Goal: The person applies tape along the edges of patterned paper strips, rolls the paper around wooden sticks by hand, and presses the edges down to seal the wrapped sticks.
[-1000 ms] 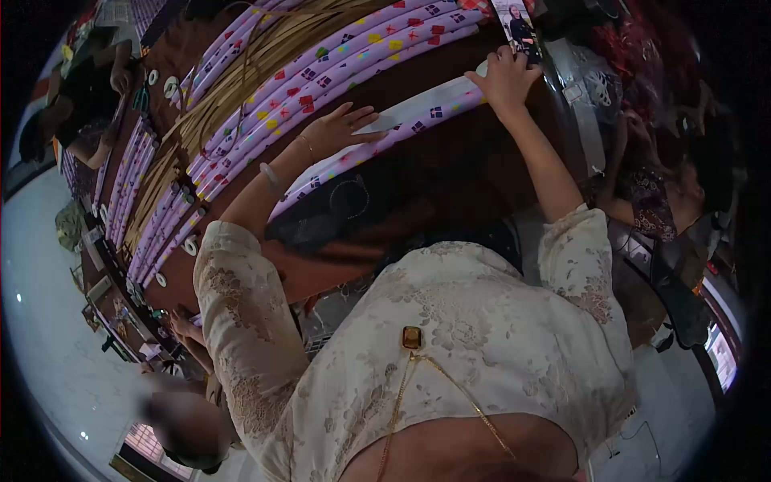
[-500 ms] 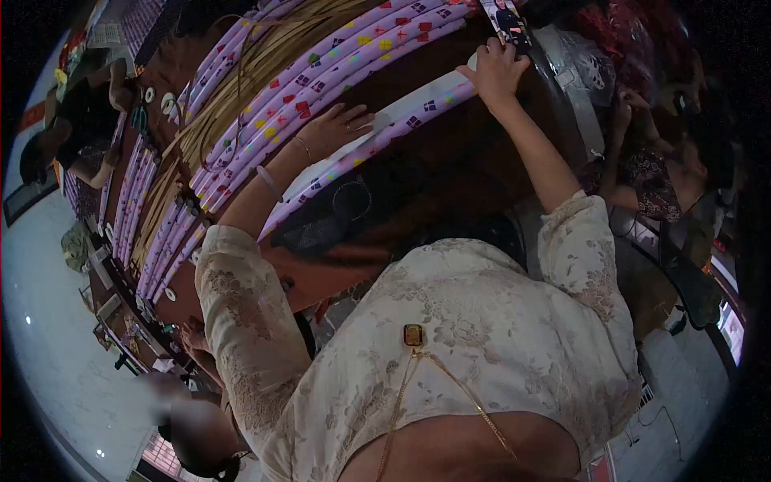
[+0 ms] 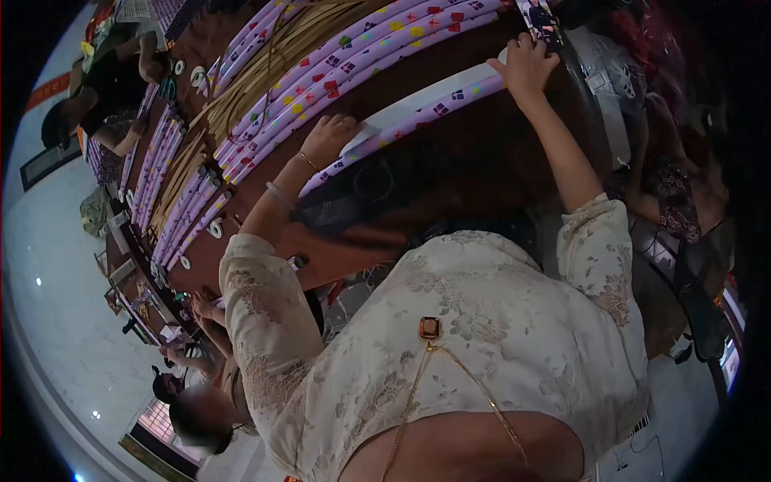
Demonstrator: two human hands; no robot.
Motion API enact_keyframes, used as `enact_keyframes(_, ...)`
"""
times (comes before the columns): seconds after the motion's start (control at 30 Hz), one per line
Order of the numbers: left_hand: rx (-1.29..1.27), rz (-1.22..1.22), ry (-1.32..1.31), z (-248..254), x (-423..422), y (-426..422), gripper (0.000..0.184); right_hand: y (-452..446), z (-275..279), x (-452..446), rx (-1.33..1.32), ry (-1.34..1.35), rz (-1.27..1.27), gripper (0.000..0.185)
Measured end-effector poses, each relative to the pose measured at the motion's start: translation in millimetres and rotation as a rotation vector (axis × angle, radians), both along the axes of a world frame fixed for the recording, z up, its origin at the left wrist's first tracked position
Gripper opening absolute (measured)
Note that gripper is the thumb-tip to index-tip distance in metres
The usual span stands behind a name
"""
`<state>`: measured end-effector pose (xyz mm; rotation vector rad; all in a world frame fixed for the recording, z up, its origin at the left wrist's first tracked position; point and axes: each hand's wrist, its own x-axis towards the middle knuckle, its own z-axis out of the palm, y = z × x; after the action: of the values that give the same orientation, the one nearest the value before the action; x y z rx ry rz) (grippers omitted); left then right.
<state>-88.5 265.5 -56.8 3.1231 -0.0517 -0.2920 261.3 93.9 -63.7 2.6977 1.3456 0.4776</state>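
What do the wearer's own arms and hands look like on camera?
Both arms wear cream, floral-patterned sleeves with lace-like openwork, the left sleeve and right sleeve ending around the elbow. The left hand is ungloved; up that arm sit a thin gold-toned bracelet and a pale bangle. The right hand is ungloved too, with no bracelet visible.

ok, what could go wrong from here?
The right hand is very close to the phone; a small sweep might knock it.
The purple strip could skew or crease beside the white strip if that hand and the left hand, well apart, press unevenly.
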Motion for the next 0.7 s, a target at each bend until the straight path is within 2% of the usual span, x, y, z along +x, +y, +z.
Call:
enact_keyframes(0.1,-0.052,-0.002,-0.041,-12,7,2,0.041,-1,1,-1,0.009,-0.009,0.003,0.046)
enact_keyframes(0.13,-0.084,0.022,-0.017,-2,15,-2,0.039,0,3,-2,-0.003,-0.009,0.0,0.045)
enact_keyframes(0.23,0.01,0.015,0.088,7,32,-8,0.037,0,2,-1,-0.002,-0.011,-0.002,0.045)
enact_keyframes(0.37,-0.004,-0.068,0.093,2,36,-5,0.038,0,2,-2,-0.014,0.004,-0.019,0.045)
enact_keyframes(0.5,-0.08,0.047,0.039,6,32,-13,0.035,-1,0,0,0.018,-0.009,-0.008,0.045)
enact_keyframes(0.63,-0.03,0.053,0.09,0,32,-16,0.038,-1,2,-2,0.012,0.0,-0.015,0.045)
enact_keyframes(0.7,-0.015,0.021,0.028,-2,38,-15,0.036,-1,1,-1,0.033,-0.002,-0.007,0.045)
